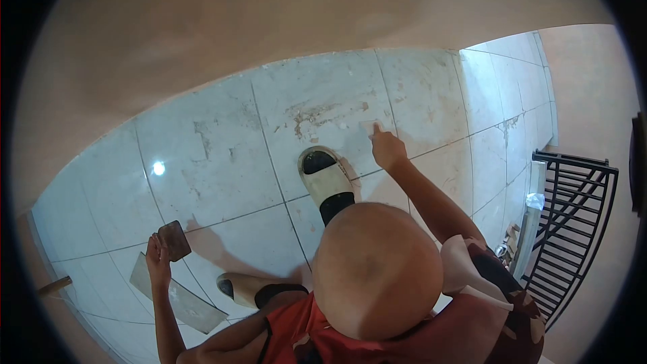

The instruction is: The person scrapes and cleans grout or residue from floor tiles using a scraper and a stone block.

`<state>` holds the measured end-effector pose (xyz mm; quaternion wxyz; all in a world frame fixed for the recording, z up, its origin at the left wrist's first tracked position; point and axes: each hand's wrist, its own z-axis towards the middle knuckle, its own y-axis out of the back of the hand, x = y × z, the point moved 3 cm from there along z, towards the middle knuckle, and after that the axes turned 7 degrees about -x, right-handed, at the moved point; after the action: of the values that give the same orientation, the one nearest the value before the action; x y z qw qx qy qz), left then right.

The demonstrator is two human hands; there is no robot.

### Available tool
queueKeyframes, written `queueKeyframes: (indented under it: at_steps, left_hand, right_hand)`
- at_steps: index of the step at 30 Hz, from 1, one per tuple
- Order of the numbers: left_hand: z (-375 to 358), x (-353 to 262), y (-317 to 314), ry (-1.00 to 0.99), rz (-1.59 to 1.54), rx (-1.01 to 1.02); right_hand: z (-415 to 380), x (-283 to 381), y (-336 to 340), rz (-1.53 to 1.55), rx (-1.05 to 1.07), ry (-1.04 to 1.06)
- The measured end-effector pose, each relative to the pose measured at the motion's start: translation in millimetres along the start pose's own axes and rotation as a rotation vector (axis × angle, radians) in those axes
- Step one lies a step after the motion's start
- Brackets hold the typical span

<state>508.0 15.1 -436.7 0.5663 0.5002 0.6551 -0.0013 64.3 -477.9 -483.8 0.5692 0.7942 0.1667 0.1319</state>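
Note:
On the left, my left hand [158, 251] is closed on a dark brown flat rectangular block [175, 241], held above the tiles. I cannot make out what kind of block it is. My right hand [389, 150] reaches down to the floor in front, its index finger stretched and the other fingers curled. Under that fingertip shows a small pale flat piece [367, 125], hard to tell from the tile. Just left of it, brown stains and residue [311, 118] mark the white tiled floor [222, 192].
A wall [269, 13] rises directly ahead. A pale flat strip [192, 305] lies on the floor at left. Slippers [327, 178] are on my feet, near my bare knee [377, 269]. At right stands a black metal rack [573, 216] beside a long pale bar [529, 229].

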Motion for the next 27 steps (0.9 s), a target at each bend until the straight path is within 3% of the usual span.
queueKeyframes:
  at_steps: [9,17,20,24,27]
  left_hand:
    - [-1.5,29.2,4.8,0.013,0.029,0.023]
    - [6.3,10.6,-0.9,-0.013,-0.063,0.000]
    - [1.4,-7.9,-8.3,0.064,-0.132,0.017]
    - [4.3,11.7,0.3,0.104,0.030,0.027]
    - [-0.4,9.9,-7.0,0.091,-0.187,0.042]
  right_hand:
    - [-0.3,6.6,3.2,0.029,0.081,-0.022]
    - [7.8,8.6,7.7,0.026,-0.051,-0.003]
    - [12.5,12.3,12.1,0.086,-0.060,-0.026]
    - [-5.5,4.5,-5.5,0.018,0.019,-0.017]
    - [7.3,7.6,10.8,0.023,-0.046,0.013]
